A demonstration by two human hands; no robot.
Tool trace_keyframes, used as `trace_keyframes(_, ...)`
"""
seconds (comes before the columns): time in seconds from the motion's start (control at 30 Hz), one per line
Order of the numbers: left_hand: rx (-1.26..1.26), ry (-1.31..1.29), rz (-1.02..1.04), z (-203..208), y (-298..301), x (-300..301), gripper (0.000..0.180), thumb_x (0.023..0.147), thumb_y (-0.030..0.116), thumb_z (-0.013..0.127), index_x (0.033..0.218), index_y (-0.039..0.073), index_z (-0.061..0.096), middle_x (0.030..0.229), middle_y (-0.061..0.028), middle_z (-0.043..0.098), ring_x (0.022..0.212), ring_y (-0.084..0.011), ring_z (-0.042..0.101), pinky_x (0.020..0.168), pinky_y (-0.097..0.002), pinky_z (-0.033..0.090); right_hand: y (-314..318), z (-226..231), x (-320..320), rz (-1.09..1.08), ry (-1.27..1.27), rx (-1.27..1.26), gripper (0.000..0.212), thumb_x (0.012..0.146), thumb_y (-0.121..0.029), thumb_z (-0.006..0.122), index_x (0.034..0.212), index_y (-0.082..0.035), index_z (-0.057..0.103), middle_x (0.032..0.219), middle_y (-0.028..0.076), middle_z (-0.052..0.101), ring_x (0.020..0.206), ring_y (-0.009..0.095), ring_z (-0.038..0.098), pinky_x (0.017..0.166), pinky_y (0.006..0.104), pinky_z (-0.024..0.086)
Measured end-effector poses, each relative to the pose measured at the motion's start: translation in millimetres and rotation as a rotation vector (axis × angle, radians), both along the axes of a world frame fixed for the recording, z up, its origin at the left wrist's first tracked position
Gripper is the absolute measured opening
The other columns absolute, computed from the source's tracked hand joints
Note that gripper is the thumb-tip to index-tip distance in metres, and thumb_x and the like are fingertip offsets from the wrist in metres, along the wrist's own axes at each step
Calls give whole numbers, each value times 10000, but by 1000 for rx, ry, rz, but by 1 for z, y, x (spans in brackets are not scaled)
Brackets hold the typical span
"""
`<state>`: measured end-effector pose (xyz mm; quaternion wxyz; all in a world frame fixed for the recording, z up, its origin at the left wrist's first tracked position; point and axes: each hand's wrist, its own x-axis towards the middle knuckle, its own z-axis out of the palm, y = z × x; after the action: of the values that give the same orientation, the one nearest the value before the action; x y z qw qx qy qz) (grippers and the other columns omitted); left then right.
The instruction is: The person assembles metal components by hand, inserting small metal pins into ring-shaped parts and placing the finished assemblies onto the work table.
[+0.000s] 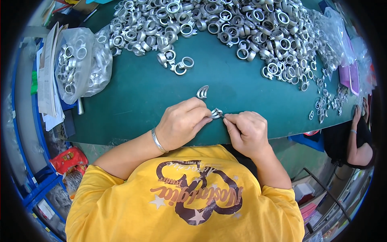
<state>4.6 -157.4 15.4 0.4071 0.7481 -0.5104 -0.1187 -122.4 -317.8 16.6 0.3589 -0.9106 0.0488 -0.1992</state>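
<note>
**Small metal piece [217, 113] between left hand [183, 121] and right hand [248, 128]**

The left hand has its thumb and forefinger clamped on the small metal piece, a silver thing with curved bands, held just above the near part of the table [141, 101]. The right hand meets it from the other side, thumb and forefinger pinched together on a thin dark bit [221, 116] that reaches the metal piece; it is too small to tell what it is.

Just beyond the left hand's knuckles, a second curved piece [202, 92] lies on the green tabletop. A bracelet [157, 140] circles the left wrist, and the person wears a yellow shirt [133, 193] with a print on the chest.

Farther out, a few loose rings [176, 64] lie in front of a big heap of silver rings [278, 36] spread along the far side. To the left stands a clear plastic bag [86, 66] with more rings inside, beside some papers [50, 76]. To the right are scattered smaller rings [322, 105] and a purple basket [348, 78]; near them, a co-worker's hand [356, 114] rests at the table edge.
</note>
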Motion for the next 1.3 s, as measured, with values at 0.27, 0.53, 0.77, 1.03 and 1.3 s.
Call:
trace_keyframes(0.27, -150, 43, -191, -5, -4, 2, 185, 676, -6, 745, 825, 16, 639, 895, -103, 639, 717, -245, 632, 633, -311, 530, -1, -1, -7, 50, 4, -35, 64, 715, -34, 689, 743, -57, 636, 615, 56, 607, 538, 209, 596, 489, 317, 423)
trace_keyframes(0.53, -24, 134, -184, 0, -5, -2, 348, 667, 9, 769, 987, 20, 633, 951, -110, 614, 693, -232, 619, 622, -298, 528, -2, 1, -9, 67, 25, -2, 63, 713, -50, 698, 744, -62, 644, 603, 46, 597, 534, 215, 585, 488, 326, 400)
trace_keyframes(0.77, 3, 167, -117, -1, -5, -3, 353, 658, -24, 776, 978, 21, 634, 941, -88, 581, 626, -154, 579, 570, -258, 496, -7, 7, -7, 61, 102, 109, 58, 729, -56, 692, 708, -65, 640, 629, 60, 623, 570, 227, 614, 516, 329, 428)
trace_keyframes(1.03, 12, 240, -115, -1, -5, -3, 346, 657, -44, 769, 975, 14, 645, 905, -80, 566, 597, -135, 548, 541, -244, 472, -5, 13, 1, 156, 219, 118, 119, 741, -68, 659, 654, -58, 578, 604, 94, 597, 569, 279, 603, 520, 383, 456)
trace_keyframes(1.3, -59, 176, -127, -6, -6, -3, 351, 638, -32, 778, 963, 7, 653, 847, -86, 574, 683, -189, 575, 560, -272, 484, -2, 17, 3, 121, 249, 102, 108, 736, -64, 632, 662, -51, 555, 595, 118, 583, 535, 315, 583, 485, 401, 463)
